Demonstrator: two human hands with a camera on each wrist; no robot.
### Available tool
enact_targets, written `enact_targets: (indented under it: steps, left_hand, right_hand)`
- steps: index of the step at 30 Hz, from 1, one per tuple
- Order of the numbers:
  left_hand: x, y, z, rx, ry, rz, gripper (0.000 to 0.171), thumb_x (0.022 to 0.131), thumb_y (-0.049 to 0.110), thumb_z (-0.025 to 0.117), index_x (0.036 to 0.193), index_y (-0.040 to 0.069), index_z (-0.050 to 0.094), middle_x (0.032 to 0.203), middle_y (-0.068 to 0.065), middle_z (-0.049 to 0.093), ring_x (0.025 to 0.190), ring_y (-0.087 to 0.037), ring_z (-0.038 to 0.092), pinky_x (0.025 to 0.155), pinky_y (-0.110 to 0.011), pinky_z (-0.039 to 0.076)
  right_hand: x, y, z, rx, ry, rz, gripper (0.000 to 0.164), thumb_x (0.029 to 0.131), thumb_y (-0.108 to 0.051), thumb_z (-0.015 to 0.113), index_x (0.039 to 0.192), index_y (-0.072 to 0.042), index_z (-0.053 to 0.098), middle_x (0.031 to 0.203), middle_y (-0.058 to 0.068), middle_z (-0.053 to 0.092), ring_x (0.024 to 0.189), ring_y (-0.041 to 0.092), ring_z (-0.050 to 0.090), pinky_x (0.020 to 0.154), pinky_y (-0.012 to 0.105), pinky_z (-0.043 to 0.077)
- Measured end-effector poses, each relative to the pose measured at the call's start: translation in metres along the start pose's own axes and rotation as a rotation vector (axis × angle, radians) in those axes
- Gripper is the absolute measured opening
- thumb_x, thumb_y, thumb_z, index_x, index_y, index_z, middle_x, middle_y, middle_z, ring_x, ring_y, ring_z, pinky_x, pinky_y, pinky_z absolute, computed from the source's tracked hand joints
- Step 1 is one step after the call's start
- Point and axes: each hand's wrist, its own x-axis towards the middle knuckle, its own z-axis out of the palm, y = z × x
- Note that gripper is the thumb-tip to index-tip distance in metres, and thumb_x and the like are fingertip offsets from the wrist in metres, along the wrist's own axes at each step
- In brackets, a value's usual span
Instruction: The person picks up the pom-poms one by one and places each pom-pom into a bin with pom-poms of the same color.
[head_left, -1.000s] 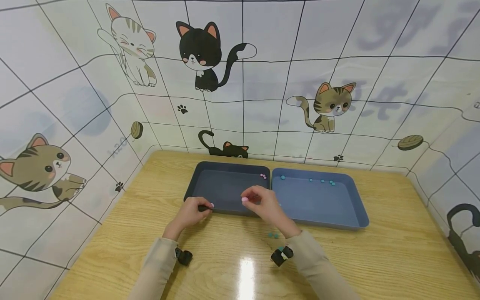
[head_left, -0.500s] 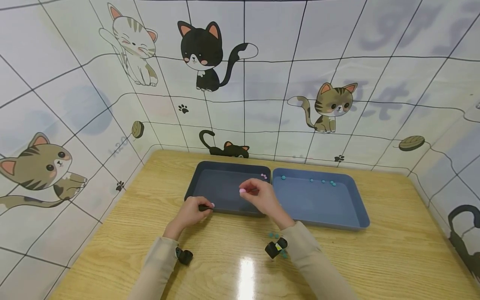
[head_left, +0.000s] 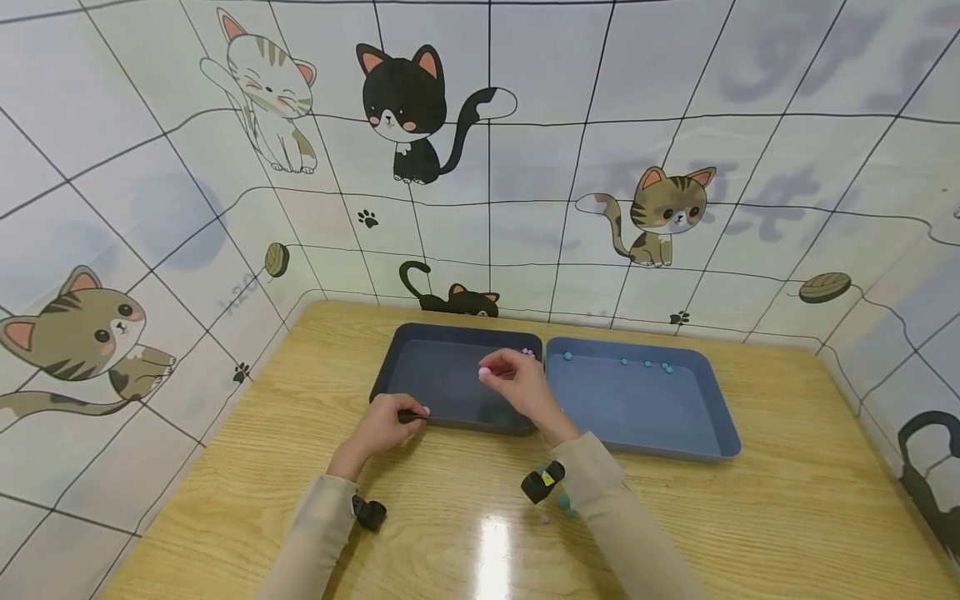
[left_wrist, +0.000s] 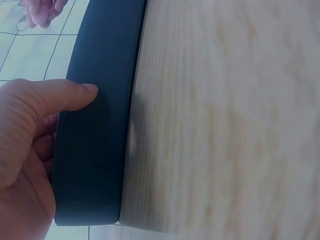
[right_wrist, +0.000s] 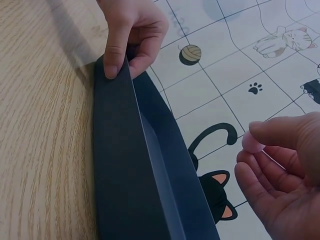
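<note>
My left hand (head_left: pixel 381 427) grips the near wall of the dark tray (head_left: pixel 450 423) near its left corner. In the left wrist view the thumb (left_wrist: pixel 82 95) lies on the outer wall and the other fingers go over the rim. My right hand (head_left: pixel 525 387) pinches a small pink ball (head_left: pixel 484 374) between thumb and fingertips, held above the dark tray's right half. The right wrist view shows this pink ball (right_wrist: pixel 252 143) clear of the tray wall (right_wrist: pixel 117 160). Several more pink balls (head_left: pixel 527 352) lie in the tray's far right corner, partly hidden by the right hand.
A blue tray (head_left: pixel 637 400) stands right beside the dark one, with several teal balls (head_left: pixel 666 367) along its far side. On the wooden table, teal balls (head_left: pixel 564 501) and a pink ball (head_left: pixel 544 518) lie by the right wrist. A cat-patterned wall (head_left: pixel 525 167) rises behind.
My right hand has moved farther over the dark tray, carrying the pink ball away from the near wall. The left hand keeps its place on the rim.
</note>
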Motion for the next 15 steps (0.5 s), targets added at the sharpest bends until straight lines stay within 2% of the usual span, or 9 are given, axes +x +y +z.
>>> enact_targets:
  steps: [1,3,6,8,9,11,15]
  left_hand:
    - [0.0,0.0,0.0,0.001,0.0,0.001,0.01,0.078,0.0,0.072,0.084,0.007,0.073,0.086,-0.005,0.07,0.079,-0.019,0.065,0.07,-0.028,0.053]
    - [0.0,-0.001,0.0,0.002,-0.001,0.003,0.01,0.078,-0.001,0.072,0.084,0.007,0.073,0.086,-0.005,0.07,0.079,-0.019,0.065,0.07,-0.028,0.053]
    - [0.0,-0.002,0.001,0.004,0.002,0.007,0.01,0.078,0.0,0.072,0.084,0.008,0.073,0.086,-0.005,0.07,0.078,-0.019,0.065,0.069,-0.027,0.053]
    - [0.0,-0.003,0.001,0.005,0.005,0.01,0.01,0.078,0.0,0.072,0.084,0.008,0.073,0.085,-0.005,0.07,0.078,-0.019,0.065,0.069,-0.027,0.053]
    - [0.0,-0.003,0.001,0.003,0.007,0.011,0.01,0.078,-0.001,0.072,0.084,0.007,0.073,0.085,-0.005,0.07,0.078,-0.019,0.065,0.069,-0.027,0.053]
    - [0.0,-0.003,0.002,0.0,0.009,0.012,0.01,0.077,-0.001,0.072,0.084,0.007,0.073,0.085,-0.005,0.07,0.078,-0.019,0.065,0.069,-0.027,0.053]
    - [0.0,-0.002,0.001,0.0,0.011,0.015,0.01,0.077,-0.001,0.072,0.083,0.007,0.073,0.085,-0.005,0.07,0.078,-0.019,0.065,0.069,-0.028,0.053]
  right_hand:
    - [0.001,0.0,0.0,0.004,0.003,0.007,0.014,0.084,-0.008,0.07,0.096,-0.003,0.068,0.089,0.007,0.068,0.08,0.019,0.062,0.077,0.035,0.052]
    - [0.002,0.002,0.001,0.005,0.011,0.014,0.014,0.083,-0.008,0.07,0.096,-0.002,0.068,0.088,0.007,0.068,0.079,0.019,0.062,0.088,0.04,0.048]
    - [0.005,0.005,0.002,0.008,0.022,0.019,0.014,0.083,-0.008,0.071,0.096,-0.002,0.068,0.086,0.008,0.068,0.079,0.022,0.064,0.107,0.049,0.027]
    - [0.006,0.008,0.003,0.002,0.028,0.02,0.014,0.083,-0.008,0.071,0.096,-0.003,0.068,0.085,0.009,0.068,0.079,0.023,0.065,0.111,0.052,0.012]
    - [0.007,0.009,0.003,0.001,0.029,0.022,0.014,0.083,-0.008,0.071,0.096,-0.003,0.069,0.086,0.009,0.068,0.08,0.024,0.065,0.112,0.052,0.008]
    - [0.008,0.011,0.004,-0.002,0.036,0.025,0.013,0.083,-0.008,0.071,0.095,-0.003,0.069,0.086,0.009,0.068,0.08,0.025,0.065,0.112,0.052,0.005]
    - [0.01,0.014,0.005,-0.015,0.058,0.046,0.013,0.083,-0.008,0.07,0.095,-0.003,0.069,0.085,0.009,0.069,0.08,0.025,0.065,0.112,0.052,0.006]
